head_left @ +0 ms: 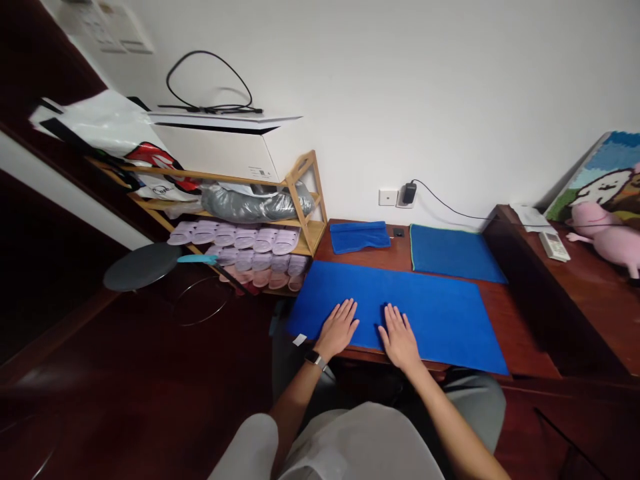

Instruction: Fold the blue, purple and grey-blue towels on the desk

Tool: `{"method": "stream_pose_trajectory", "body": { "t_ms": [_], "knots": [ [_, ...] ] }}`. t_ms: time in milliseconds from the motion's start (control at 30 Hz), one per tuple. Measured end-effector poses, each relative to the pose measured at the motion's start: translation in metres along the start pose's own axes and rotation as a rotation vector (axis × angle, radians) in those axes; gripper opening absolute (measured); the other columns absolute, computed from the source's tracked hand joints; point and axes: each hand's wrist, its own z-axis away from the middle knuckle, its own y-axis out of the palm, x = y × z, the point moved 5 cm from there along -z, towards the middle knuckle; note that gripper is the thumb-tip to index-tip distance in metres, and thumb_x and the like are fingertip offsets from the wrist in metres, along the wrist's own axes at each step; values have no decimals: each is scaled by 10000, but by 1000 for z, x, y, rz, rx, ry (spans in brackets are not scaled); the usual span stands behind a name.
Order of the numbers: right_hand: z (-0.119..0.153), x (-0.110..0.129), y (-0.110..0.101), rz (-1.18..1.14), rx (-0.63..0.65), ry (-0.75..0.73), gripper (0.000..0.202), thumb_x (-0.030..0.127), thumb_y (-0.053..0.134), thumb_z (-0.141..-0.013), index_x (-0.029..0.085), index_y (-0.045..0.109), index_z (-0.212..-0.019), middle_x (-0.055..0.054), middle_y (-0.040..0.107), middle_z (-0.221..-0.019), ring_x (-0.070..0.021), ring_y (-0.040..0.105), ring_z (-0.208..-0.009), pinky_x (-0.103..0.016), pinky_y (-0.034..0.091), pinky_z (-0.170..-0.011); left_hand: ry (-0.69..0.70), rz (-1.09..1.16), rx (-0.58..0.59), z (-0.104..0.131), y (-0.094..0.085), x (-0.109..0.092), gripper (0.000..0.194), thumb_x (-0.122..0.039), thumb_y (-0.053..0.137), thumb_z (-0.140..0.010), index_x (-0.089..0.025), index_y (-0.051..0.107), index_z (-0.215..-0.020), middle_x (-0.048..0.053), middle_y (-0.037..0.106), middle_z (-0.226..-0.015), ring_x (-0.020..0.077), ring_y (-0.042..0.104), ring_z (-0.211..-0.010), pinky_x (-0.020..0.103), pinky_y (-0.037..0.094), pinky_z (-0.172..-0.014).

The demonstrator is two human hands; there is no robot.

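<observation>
A bright blue cloth [440,313] lies spread flat along the front of the dark red wooden desk [525,327], with a small white tag [299,340] at its left front corner. My left hand [339,327] rests palm down on the cloth's left half, fingers stretched out. On the wrist is a watch. To its right, my right hand [400,337] also lies flat on the cloth, fingers extended and thumb apart. Neither hand grips anything. Behind them are a smaller folded blue cloth [359,237] and a blue cloth with a light green edge [455,253].
A wooden rack [305,200] with rows of slippers [240,237] and a white box [215,147] stands left. Beside it is a round stool [143,267]. A plugged-in charger [409,193] trails a cable right, toward a remote control [554,247] and pink plush toy [605,233].
</observation>
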Motion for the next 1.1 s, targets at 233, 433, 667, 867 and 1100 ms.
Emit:
{"method": "stream_pose_trajectory", "body": {
  "t_ms": [233,433,667,867,1100],
  "knots": [
    [31,-65,8,85,53,187,795,572,128,-1059,101,291,-1679,-119,284,-1731,-270,219,-1624,-484,136,-1324,-233,-84,-9,55,-11,62,641,-466,274,-1099,-193,329,-1677,116,377,-1696,298,334,-1584,540,305,-1293],
    [87,-203,-23,183,34,475,901,620,62,-989,84,245,-1689,-108,223,-1755,-297,202,-1628,-525,167,-1312,-257,-100,-15,71,-15,88,658,-480,294,-1082,-199,328,-1676,112,389,-1691,297,333,-1584,537,311,-1292],
    [75,-213,-47,189,-51,468,913,613,39,-1003,47,375,-1635,-158,315,-1722,-317,240,-1614,-490,194,-1307,-185,-55,-41,30,-29,100,629,-486,270,-1097,-169,453,-1608,127,425,-1676,296,383,-1563,496,321,-1290],
    [-65,-73,-36,99,-10,127,760,528,115,-1078,93,313,-1669,-99,276,-1742,-233,181,-1633,-419,114,-1324,39,19,-2,-88,-18,31,625,-466,226,-1119,-151,428,-1619,120,370,-1709,242,331,-1588,434,230,-1321],
    [-120,-99,-12,114,185,257,727,492,164,-1083,103,204,-1696,-68,180,-1767,-222,144,-1639,-443,86,-1327,-103,59,112,-135,29,46,648,-528,257,-1093,-242,354,-1665,91,340,-1725,276,261,-1615,518,180,-1320]
  ]
}}
